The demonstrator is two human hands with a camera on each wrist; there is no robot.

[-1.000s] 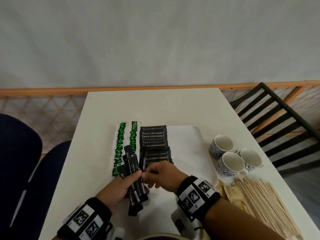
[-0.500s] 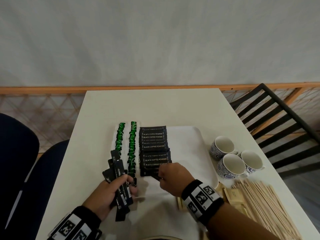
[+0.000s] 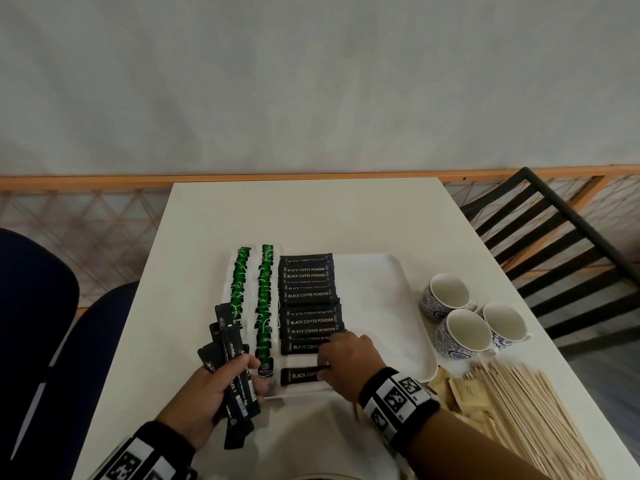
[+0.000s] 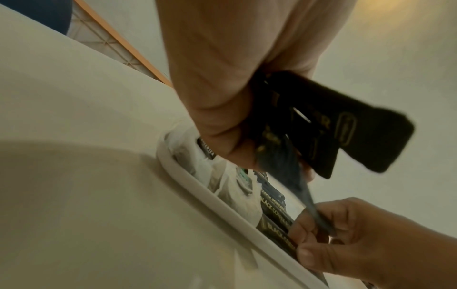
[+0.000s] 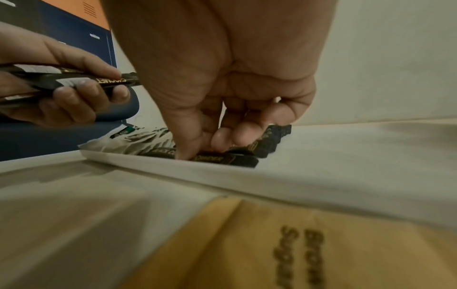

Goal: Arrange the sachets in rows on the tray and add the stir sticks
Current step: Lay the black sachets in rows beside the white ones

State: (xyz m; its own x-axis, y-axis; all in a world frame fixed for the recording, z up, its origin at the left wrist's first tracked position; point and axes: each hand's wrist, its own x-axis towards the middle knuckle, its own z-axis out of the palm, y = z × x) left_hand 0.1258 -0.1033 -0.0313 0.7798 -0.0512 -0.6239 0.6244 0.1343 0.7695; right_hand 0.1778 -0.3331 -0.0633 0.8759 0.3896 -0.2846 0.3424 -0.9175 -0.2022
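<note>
The right half of the tray [image 3: 381,306] lay bare, open from its far edge to its near edge. Its left half was filled by two rows of green sachets [image 3: 265,299] and a column of black sachets [image 3: 308,299]. Three cups [image 3: 464,327] stood just beside the tray's right edge, with stir sticks [image 3: 526,410] piled by the table's [image 3: 311,216] near right corner. The far end of the table lay bare.
</note>
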